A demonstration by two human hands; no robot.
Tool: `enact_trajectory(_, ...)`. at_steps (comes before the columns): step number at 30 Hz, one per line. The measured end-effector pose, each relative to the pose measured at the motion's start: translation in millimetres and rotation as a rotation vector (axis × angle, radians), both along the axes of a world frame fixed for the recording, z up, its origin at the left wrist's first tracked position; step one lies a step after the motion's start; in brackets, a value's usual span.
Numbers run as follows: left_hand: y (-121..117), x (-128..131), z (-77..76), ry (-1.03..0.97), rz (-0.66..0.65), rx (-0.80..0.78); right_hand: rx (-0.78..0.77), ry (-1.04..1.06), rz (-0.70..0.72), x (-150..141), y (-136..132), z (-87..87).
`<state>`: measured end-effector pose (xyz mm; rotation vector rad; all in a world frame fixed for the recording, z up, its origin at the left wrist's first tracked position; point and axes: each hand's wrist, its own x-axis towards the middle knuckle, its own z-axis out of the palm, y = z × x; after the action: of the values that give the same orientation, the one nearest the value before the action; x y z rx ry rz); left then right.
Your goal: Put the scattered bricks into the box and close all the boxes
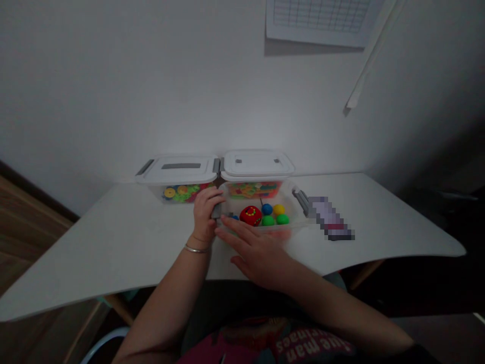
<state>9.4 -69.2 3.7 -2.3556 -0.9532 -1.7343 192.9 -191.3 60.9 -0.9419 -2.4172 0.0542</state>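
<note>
An open clear plastic box (299,222) sits in front of me on the white table. Inside lie a red ball-shaped toy with yellow dots (250,215), a blue ball (267,209), a yellow ball (279,209) and two green balls (268,221). At the box's left end, my left hand (205,212) has its fingers curled round the grey latch (216,210). My right hand (259,251) reaches across the near side, fingers stretched out, its fingertips by the near left corner. It hides part of the box's front wall and holds nothing that I can see.
Two lidded boxes stand against the wall: one with colourful pieces (178,174) at left, another (257,164) behind the open box. A pixelated, phone-like object (331,218) lies to the right. A paper sheet (318,20) hangs above. The table's front edge (159,284) runs near me.
</note>
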Motion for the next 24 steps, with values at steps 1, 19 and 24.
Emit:
enact_trajectory(1,2,-2,-1.1,-0.067,-0.006,0.001,-0.037,0.023,0.021,1,-1,2.5)
enact_trajectory(19,10,-9,-5.7,-0.108,0.021,-0.196,-0.076,0.595,-0.587,121,79,15.8)
enact_trajectory(24,14,-9,-10.7,-0.109,-0.058,-0.228,-0.294,0.727,-0.708,144,128,3.7)
